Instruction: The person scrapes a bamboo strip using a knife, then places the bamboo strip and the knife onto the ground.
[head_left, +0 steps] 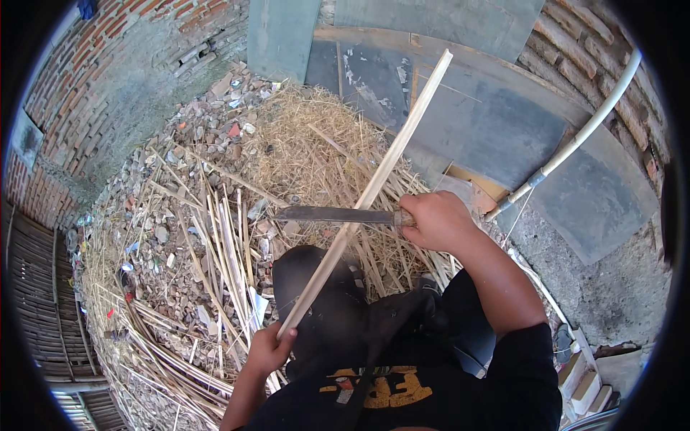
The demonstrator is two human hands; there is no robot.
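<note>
A long pale bamboo strip (402, 136) slants up and to the right across my lap, its far end near the grey boards. My left hand (269, 350) is closed round its near end, beside my left knee. In my right hand (440, 221) is the handle of a long-bladed knife (316, 214), with the fingers wrapped round it. The dark blade points left and crosses the bamboo strip around its middle; it looks to be touching the strip.
Split bamboo strips (228, 244) lie in a bundle to my left, over rubble (165, 223) and litter. Shavings (302, 129) are heaped ahead. Grey boards (503, 129) lean at the back, a white pole (604, 115) slants at right, and a brick wall (108, 86) rises at far left.
</note>
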